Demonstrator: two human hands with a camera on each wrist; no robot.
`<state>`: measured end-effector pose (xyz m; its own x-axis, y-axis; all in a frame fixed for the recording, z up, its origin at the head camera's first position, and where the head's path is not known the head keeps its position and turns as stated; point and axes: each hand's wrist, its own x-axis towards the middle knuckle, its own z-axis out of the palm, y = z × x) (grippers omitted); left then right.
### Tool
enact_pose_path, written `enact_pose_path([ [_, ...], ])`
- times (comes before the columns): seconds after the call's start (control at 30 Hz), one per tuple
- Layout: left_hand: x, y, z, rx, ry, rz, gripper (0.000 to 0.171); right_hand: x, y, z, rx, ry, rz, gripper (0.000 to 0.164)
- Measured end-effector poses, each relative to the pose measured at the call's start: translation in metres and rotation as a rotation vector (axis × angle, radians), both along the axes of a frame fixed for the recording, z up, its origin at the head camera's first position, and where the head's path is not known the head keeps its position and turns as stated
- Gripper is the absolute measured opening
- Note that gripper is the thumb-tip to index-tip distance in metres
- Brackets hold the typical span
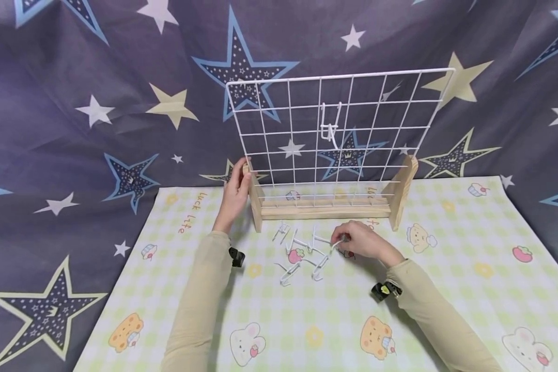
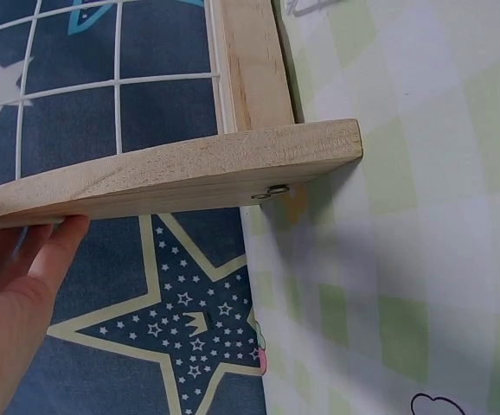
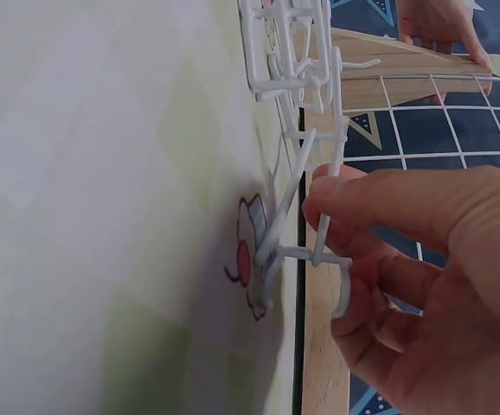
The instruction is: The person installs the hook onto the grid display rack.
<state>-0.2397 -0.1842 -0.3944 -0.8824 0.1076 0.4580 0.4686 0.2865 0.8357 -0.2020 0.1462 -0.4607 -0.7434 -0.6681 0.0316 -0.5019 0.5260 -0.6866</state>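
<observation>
A white wire grid (image 1: 337, 77) stands upright in a wooden stand (image 1: 325, 212), with one white double-wire hook (image 1: 329, 126) hanging near its upper middle. My left hand (image 1: 234, 192) grips the upper part of the stand's left side panel (image 2: 181, 164), its fingers against the outer face. In front of the stand, my right hand (image 1: 362, 241) pinches a white hook (image 3: 326, 212) between thumb and fingers, low over the tablecloth. Several more white hooks (image 1: 292, 271) lie loosely grouped just left of that hand.
A checked green and white cloth (image 1: 158, 289) with cartoon prints covers the table. Behind it hangs a dark curtain (image 1: 74, 165) with stars, close to the back of the stand. The stand's right side panel (image 1: 403, 194) rises behind my right hand.
</observation>
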Motion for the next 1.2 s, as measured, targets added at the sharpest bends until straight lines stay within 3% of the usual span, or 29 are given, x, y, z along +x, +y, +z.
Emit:
enact_pose_path([
  [0.33, -0.004, 0.005, 0.002, -0.011, -0.002, -0.007, 0.044, -0.005, 0.012, 0.005, 0.006, 0.085, -0.045, 0.010],
  [0.67, 0.003, 0.001, -0.003, -0.001, 0.006, 0.003, 0.043, -0.003, 0.012, 0.001, -0.091, 0.123, -0.092, 0.007],
  [1.2, 0.003, 0.002, 0.001, -0.021, 0.041, 0.015, 0.041, -0.003, 0.014, 0.008, -0.200, 0.148, -0.202, 0.007],
])
